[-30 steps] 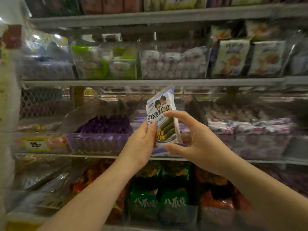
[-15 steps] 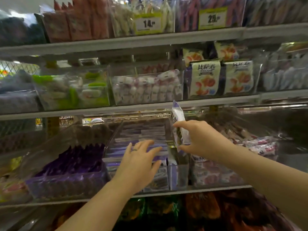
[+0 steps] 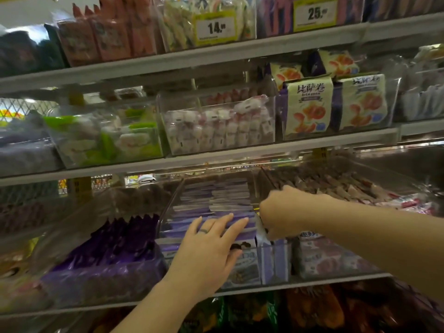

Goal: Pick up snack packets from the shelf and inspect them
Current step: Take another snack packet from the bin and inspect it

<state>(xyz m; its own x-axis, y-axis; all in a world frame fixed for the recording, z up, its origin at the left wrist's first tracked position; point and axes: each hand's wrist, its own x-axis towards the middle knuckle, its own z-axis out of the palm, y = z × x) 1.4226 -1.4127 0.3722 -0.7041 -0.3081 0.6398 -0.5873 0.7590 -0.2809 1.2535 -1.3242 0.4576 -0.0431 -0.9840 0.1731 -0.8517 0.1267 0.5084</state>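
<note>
A clear bin on the middle shelf holds a row of upright purple-and-white snack packets. My left hand rests on the tops of the front packets, its fingers straight and spread. My right hand is curled at the bin's right side and grips one white-and-purple snack packet, which stands low in the bin among the others. Only that packet's edge shows below my fingers.
Dark purple packets fill the bin to the left, brown and pink packets the bin to the right. The shelf above holds green-white sweets, pink-white sweets and pizza-roll packs. Yellow price tags hang higher up.
The packet was held up in both hands. My left hand let go and moved onto the row in the bin. My right hand carried the packet down into the bin's right side.
</note>
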